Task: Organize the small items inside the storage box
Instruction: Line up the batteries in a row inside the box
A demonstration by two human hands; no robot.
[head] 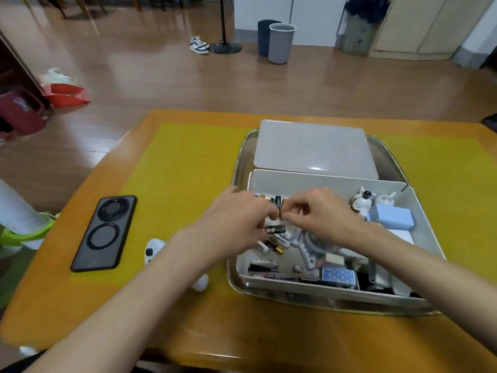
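White plastic forms the storage box [333, 181] in front of me, sitting in a clear tray [243, 157] on the yellow mat [183, 162] of the wooden table [242, 335]. Its frosted lid [312, 146] lies flat just behind it, inside the same tray.

Both my hands are over the box's far left corner. My left hand [236, 222] has its fingers curled down among the batteries; I cannot tell exactly what it grips. My right hand [320, 214] pinches a black and gold battery [281, 208] upright between thumb and fingertips, beside other batteries standing against the back wall. Loose batteries [279, 238], some white, lie on the box floor just under my hands.

My right forearm crosses over the middle of the box and hides part of its contents. To the right stand two small white figurines [363, 200] and a pale blue box [392, 218]; near the front wall lies a blue patterned card pack [338, 275].

Outside the tray, a black phone [106, 232] lies face down on the mat, and a small white toy [153, 250] sits partly hidden behind my left forearm.
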